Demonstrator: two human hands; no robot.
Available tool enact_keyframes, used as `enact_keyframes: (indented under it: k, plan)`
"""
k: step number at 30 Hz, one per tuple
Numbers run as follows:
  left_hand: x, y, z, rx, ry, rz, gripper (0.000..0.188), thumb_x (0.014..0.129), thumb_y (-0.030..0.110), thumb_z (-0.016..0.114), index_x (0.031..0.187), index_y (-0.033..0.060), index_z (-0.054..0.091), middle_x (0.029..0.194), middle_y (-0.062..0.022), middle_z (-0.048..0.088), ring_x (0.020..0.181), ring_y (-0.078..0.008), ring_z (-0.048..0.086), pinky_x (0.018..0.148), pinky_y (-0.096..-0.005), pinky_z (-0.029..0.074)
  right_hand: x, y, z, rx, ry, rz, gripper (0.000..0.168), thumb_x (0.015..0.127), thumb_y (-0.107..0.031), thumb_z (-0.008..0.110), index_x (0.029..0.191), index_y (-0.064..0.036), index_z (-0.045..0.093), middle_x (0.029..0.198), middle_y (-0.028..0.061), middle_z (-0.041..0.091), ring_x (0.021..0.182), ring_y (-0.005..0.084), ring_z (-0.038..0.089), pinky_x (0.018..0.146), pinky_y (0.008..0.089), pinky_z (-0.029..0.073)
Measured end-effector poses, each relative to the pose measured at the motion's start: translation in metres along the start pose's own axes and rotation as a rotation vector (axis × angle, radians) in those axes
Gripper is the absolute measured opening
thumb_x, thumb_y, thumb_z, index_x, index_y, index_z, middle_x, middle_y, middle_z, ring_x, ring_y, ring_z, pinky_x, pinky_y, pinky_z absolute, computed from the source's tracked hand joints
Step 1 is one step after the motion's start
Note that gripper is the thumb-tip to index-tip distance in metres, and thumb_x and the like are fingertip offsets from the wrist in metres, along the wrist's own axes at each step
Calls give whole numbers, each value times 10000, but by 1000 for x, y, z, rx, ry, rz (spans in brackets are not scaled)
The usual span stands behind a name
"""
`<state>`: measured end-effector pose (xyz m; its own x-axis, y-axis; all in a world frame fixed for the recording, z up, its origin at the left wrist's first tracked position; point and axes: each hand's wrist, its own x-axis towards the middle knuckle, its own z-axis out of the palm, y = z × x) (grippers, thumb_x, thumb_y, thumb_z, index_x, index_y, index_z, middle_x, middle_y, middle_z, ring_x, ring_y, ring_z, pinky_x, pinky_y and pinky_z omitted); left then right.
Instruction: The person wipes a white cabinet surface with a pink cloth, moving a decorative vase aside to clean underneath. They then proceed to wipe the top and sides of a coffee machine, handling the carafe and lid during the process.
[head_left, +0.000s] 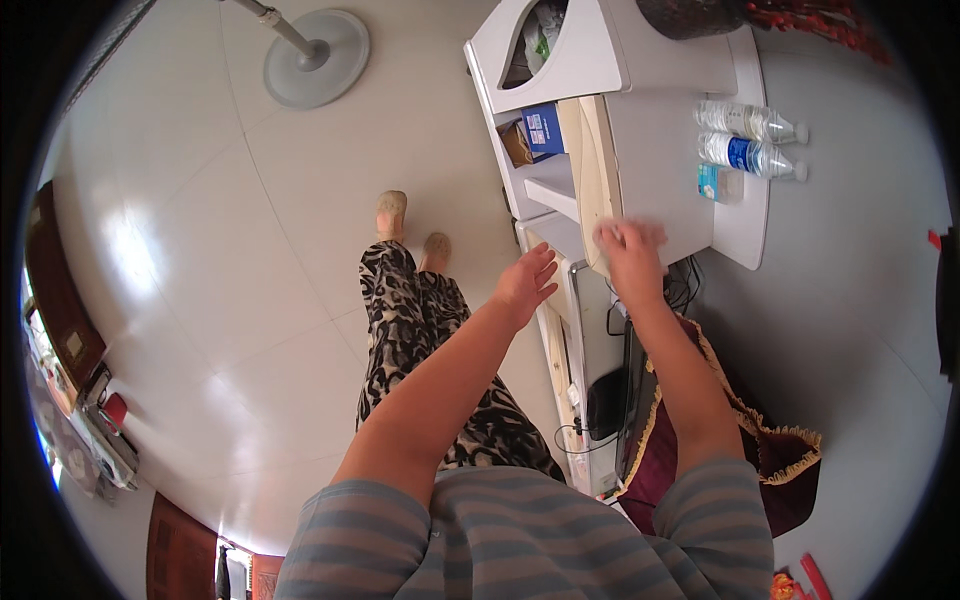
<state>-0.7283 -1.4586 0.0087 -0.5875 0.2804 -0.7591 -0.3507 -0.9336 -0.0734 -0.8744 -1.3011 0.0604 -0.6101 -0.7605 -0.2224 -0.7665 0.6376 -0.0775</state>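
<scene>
My left hand (527, 283) is in the air beside the front of a white cabinet (664, 172), fingers a little apart and nothing in it. My right hand (631, 253) is over the near corner of the cabinet top, by its cream front edge (598, 172). Motion blurs its curled fingers, so I cannot tell whether they touch the edge or hold something small. Two clear plastic bottles, one with a plain label (739, 120) and one with a blue label (742, 155), stand at the wall side of the top. A small clear container with a blue label (718, 184) is next to them.
Below the top, an open shelf holds a blue box (543, 129) and a brown box (515, 144). Black cables (686, 281) hang behind the cabinet. A television under a maroon cloth with gold fringe (660, 465) stands nearer me. A round grey stand base (316, 58) rests on the tiled floor.
</scene>
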Motion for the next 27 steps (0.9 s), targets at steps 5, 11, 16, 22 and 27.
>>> enact_keyframes:
  k: [5,11,16,22,27]
  plan:
    - [2,19,16,-82,-114,45,679,1006,497,433,1540,118,253,1568,-56,315,1418,-261,330,1147,-445,296,14,-23,-32,-125,-281,72,266,823,-56,603,1057,-151,687,1027,59,602,947,290,580,849,409,484]
    - [23,47,48,-212,-107,142,800,956,655,405,1553,156,222,1601,-60,231,1427,-338,291,1146,-499,281,171,-43,-24,-250,154,-379,283,860,-138,548,1110,-85,669,1188,38,615,1184,248,528,1030,367,382]
    - [29,59,43,-202,-22,149,779,976,641,361,1554,140,213,1603,-78,225,1437,-319,279,1151,-508,268,165,-22,47,-984,-279,-297,466,960,-253,409,1356,-53,553,1480,88,463,1446,246,298,1203,436,90]
    - [14,43,17,-212,-49,37,718,1002,601,327,1537,126,265,1552,-89,344,1417,-258,326,1145,-473,271,-17,36,149,-230,-273,22,502,910,-173,460,1380,-5,508,1433,160,476,1361,268,398,1120,296,293]
    - [-14,36,-25,-280,17,37,655,1015,542,372,1500,105,322,1486,-91,441,1350,-257,415,1110,-437,322,5,-26,86,-761,-1151,-358,389,921,-187,487,1267,-79,628,1332,91,590,1347,267,439,1187,444,144]
